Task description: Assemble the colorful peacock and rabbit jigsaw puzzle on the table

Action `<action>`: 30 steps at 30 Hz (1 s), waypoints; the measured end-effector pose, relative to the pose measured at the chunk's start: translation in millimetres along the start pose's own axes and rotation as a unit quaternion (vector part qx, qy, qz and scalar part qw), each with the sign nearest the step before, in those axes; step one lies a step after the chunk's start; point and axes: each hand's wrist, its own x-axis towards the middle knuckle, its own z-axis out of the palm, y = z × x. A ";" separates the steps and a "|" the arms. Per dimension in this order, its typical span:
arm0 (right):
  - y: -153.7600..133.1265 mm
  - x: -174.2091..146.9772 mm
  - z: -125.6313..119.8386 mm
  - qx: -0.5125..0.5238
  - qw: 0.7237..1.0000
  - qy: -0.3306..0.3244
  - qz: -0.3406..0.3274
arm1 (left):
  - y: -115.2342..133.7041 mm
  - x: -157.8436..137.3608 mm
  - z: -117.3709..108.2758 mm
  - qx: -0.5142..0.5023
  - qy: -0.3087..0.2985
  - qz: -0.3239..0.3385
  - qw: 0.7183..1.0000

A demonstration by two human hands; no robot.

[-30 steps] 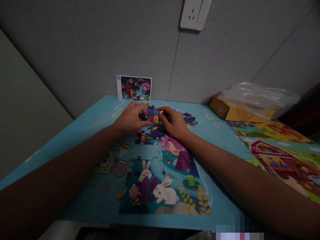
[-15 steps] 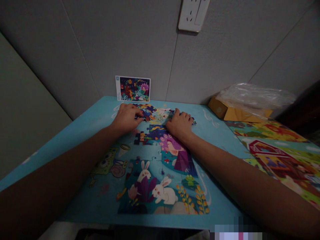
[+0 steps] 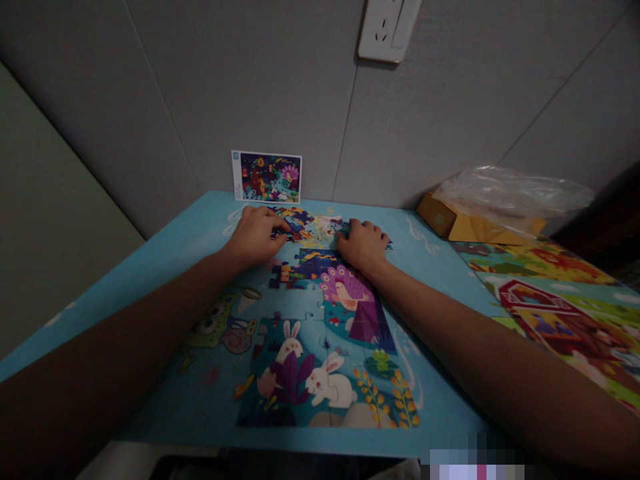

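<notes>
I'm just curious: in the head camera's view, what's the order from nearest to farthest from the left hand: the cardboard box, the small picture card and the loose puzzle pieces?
From the left hand, nearest first:
1. Loose puzzle pieces: right by its fingertips.
2. Small picture card: standing just beyond it.
3. Cardboard box: well to the right, past the right hand.
</notes>
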 end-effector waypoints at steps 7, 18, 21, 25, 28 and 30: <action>2.0 0.7 -0.7 0.035 0.997 0.006 -0.075 | 0.4 -0.7 -0.4 -0.027 0.009 0.000 1.000; 3.8 1.9 0.3 0.123 0.982 0.052 -0.136 | 4.7 0.0 -3.5 -0.011 0.000 0.011 1.000; 2.7 2.7 2.5 0.198 0.950 0.118 -0.209 | 6.6 -0.3 -4.3 -0.032 0.018 0.032 0.999; -0.7 1.5 3.4 0.267 0.883 0.073 -0.379 | 11.0 -2.2 -5.7 -0.070 0.019 0.088 0.993; -2.5 -0.3 2.3 0.280 0.857 0.059 -0.429 | 14.2 -3.8 -6.9 -0.101 0.002 0.104 0.989; -2.9 -1.2 1.5 0.285 0.860 0.060 -0.418 | 15.9 -4.5 -7.9 -0.113 0.000 0.100 0.988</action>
